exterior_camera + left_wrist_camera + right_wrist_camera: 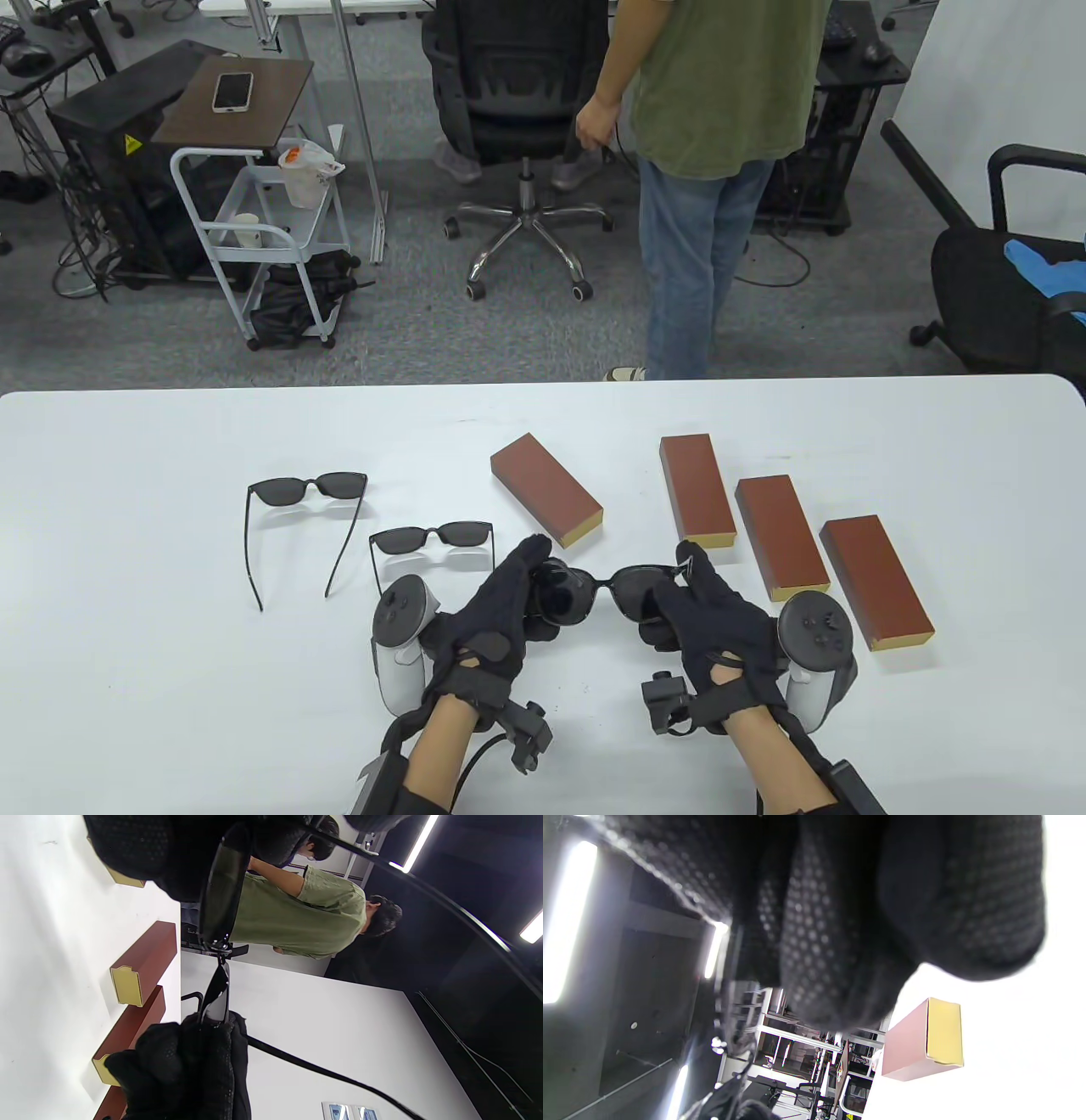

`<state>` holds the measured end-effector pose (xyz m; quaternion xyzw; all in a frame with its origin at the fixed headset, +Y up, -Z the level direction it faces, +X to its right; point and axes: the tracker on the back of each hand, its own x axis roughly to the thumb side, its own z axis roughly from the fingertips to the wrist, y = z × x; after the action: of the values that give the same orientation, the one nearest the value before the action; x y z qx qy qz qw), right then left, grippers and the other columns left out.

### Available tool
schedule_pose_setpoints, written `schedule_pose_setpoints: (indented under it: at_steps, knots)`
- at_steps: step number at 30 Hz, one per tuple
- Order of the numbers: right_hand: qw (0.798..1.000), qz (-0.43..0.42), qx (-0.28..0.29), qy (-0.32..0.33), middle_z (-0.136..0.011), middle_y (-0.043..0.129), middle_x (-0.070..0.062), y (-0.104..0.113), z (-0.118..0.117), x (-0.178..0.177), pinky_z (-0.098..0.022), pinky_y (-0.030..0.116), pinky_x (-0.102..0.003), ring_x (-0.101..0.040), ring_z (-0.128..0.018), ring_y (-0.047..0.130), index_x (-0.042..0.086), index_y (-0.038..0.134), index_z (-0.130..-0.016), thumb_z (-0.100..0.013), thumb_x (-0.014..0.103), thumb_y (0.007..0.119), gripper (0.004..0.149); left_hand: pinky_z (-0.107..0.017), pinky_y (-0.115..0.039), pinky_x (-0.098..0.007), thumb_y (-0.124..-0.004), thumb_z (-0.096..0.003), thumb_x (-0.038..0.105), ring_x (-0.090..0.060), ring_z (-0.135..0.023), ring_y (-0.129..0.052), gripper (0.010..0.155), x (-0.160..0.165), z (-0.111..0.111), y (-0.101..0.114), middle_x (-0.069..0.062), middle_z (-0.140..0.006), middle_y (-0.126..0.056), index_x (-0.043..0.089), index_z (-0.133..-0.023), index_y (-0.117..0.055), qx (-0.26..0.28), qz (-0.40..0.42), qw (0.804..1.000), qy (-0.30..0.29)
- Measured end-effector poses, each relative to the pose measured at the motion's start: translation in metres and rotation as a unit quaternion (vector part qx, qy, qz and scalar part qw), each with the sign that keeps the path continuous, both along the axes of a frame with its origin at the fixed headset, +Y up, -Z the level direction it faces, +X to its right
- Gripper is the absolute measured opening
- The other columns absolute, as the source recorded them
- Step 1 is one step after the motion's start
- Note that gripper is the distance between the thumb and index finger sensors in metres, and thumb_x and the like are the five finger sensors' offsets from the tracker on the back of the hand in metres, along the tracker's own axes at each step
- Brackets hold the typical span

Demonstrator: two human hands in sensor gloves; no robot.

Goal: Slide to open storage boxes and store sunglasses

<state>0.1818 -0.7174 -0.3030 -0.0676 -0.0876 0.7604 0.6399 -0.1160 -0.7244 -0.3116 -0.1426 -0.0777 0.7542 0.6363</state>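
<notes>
Table view. Both hands hold one pair of sunglasses [604, 590] just above the white table [127, 594], near its front edge. The left hand [501, 607] curls its fingers round the left lens end; the right hand [704, 615] pinches the right lens end at the hinge. Neither hand is released; both grasp the frame. Four brown storage boxes lie closed: the nearest box [545, 486] sits angled just beyond the held pair, and three further boxes [780, 531] lie in a row to the right. Two spare sunglasses [307, 492] with temples unfolded lie to the left. Judged step: preparing this pair for storage, probably folding its temples. No box is open yet, so the next move calls for folding the pair, freeing one hand, and sliding a box's inner tray out.

Left wrist view. The camera lies on its side. The held pair appears edge-on, one dark lens [220, 895] between gloved fingers [178, 857], the other end gripped by the opposite glove [186, 1069]. One temple stands out unfolded. Gold-coloured tray ends of two boxes [127, 984] show shut.

Right wrist view. Gloved fingers [840, 942] fill the frame, curled; what they hold is hidden here. One closed box [925, 1039] lies beyond.
</notes>
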Motion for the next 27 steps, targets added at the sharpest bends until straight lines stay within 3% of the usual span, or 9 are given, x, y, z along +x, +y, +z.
schedule_pose_setpoints:
  at_steps: [9, 20, 27]
  knots:
    - [0.999, 0.006, 0.032, 0.03, -0.04, 0.106, -0.003, -0.001, -0.002, -0.005, -0.016, 0.097, -0.033, -0.017, -0.023, 0.112, 0.022, 0.073, -0.081, -0.035, 0.036, 0.086, 0.05, -0.055, -0.077, -0.048, -0.056, -0.053, 0.055, -0.031, -0.081, -0.085, 0.065, -0.003, 0.002, -0.003, -0.012, -0.105, -0.07, 0.025, -0.11, -0.056, -0.019, -0.014, 0.999, 0.038]
    - [0.987, 0.022, 0.075, 0.141, -0.062, 0.1, -0.008, -0.001, -0.008, -0.013, -0.032, 0.094, -0.037, -0.025, -0.045, 0.109, 0.018, 0.063, -0.087, -0.024, 0.049, 0.095, 0.077, -0.053, -0.077, -0.047, -0.06, -0.0534, 0.055, -0.031, -0.078, -0.087, 0.064, -0.014, 0.002, -0.008, -0.012, -0.103, -0.072, 0.023, -0.109, -0.057, -0.038, -0.003, 0.998, 0.059]
    - [0.981, -0.049, 0.077, 0.169, -0.067, 0.098, -0.015, -0.008, -0.009, -0.012, -0.035, 0.091, -0.043, -0.034, -0.051, 0.105, 0.016, 0.064, -0.088, -0.027, 0.071, 0.076, 0.082, -0.045, -0.083, -0.044, -0.07, -0.0526, 0.048, -0.027, -0.067, -0.095, 0.06, -0.015, 0.003, -0.005, -0.012, -0.096, -0.081, 0.021, -0.105, -0.065, -0.03, -0.062, 0.994, 0.09]
